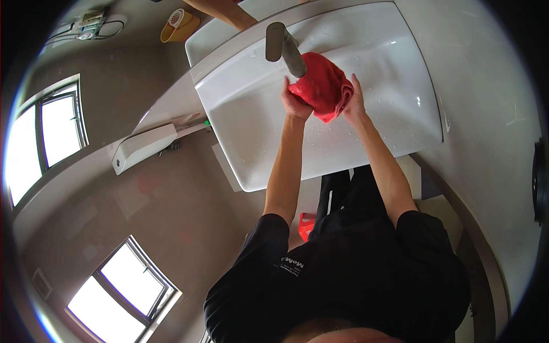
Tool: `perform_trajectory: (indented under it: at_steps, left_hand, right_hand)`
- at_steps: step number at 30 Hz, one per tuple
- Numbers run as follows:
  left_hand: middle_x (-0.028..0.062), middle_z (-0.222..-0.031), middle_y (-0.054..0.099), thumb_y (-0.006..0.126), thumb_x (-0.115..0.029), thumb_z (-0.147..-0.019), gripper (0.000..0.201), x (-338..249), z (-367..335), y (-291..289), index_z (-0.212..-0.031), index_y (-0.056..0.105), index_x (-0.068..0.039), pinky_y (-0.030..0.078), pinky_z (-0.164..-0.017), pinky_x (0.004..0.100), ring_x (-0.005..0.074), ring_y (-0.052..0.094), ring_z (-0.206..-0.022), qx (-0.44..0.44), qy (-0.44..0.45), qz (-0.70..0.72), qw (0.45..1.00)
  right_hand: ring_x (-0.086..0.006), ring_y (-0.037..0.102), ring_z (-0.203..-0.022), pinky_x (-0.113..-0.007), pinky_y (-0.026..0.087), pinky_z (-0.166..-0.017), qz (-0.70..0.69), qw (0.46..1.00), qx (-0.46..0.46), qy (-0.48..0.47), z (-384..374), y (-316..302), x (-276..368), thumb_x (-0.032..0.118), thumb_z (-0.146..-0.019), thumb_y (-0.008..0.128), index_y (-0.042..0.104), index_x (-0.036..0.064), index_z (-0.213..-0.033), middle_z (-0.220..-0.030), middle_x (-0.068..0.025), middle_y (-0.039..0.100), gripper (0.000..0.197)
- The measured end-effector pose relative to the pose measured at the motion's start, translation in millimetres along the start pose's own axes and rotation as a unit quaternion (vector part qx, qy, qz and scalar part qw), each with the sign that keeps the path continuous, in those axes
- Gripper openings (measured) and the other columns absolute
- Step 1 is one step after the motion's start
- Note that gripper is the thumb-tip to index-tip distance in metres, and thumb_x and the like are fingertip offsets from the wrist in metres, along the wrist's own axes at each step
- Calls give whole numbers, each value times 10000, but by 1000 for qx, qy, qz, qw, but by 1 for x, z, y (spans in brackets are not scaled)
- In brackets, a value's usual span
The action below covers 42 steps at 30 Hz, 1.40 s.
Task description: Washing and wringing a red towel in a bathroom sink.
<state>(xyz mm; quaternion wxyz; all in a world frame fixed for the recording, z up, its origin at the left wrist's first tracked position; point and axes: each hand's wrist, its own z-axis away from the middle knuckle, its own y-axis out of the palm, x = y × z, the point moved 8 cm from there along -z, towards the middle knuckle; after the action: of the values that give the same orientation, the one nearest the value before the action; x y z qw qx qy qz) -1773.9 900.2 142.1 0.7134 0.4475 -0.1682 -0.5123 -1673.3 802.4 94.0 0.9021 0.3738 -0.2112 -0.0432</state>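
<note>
A wet red cloth [321,86] is held between my two hands, over the white sink basin [246,137] and close under the spout of the metal faucet [293,57]. My left hand [295,103] grips the cloth's left side right by the spout, its fingers partly hidden by the cloth. On the other side, my right hand [355,102] closes around a folded edge of the cloth, with the thumb and fingers about it. Water drops dot the basin's surface around the cloth.
A mirror [166,108] runs behind the sink. To the left, a long white box-shaped fixture [146,150] hangs on the wall, and windows [123,291] let in light. Something red [306,226] stands below the sink near my legs. A grey wall [480,68] lies right of the basin.
</note>
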Motion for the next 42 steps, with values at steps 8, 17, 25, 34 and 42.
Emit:
perform_trajectory:
  at_steps: [8,17,25,34,42]
  left_hand:
    - [72,-926,677,756,-184,-813,317,-15,28,-4,-1038,649,12,500,-742,253,119,621,-870,-66,90,-521,846]
    - [52,-1372,475,430,-715,-851,793,-12,54,-78,-1377,423,-122,400,-962,526,264,499,-1192,-199,4,-221,955]
    - [97,-1313,533,431,-571,-939,630,-60,28,-76,-1378,418,-121,462,-957,478,276,517,-1194,-77,110,-173,976]
    - [65,-1160,592,477,-645,-892,706,-57,39,-92,-1329,484,-90,480,-867,436,233,564,-1040,-272,263,-125,917]
    - [90,-1307,535,378,-793,-825,886,-12,0,-25,-1343,469,-80,349,-1067,486,292,488,-1225,-4,91,-93,991]
  right_hand:
    - [-192,641,-913,-343,540,-835,88,981,150,83,-18,42,-47,319,-959,501,601,49,-1103,-1020,-84,662,322]
    - [-168,582,-1070,-335,468,-956,127,973,175,77,-9,88,-56,203,-839,631,468,50,-1315,-1111,-41,625,526]
    - [-141,597,-889,-337,478,-827,136,980,118,83,-9,65,-55,351,-846,640,553,77,-1125,-948,-6,625,400]
    - [-263,647,-916,-403,536,-860,44,986,119,104,-10,52,-26,235,-825,611,560,27,-1086,-1048,-133,656,338]
    - [-216,634,-935,-395,494,-897,349,931,98,-40,-20,23,-22,465,-851,634,605,40,-1065,-985,-101,660,477]
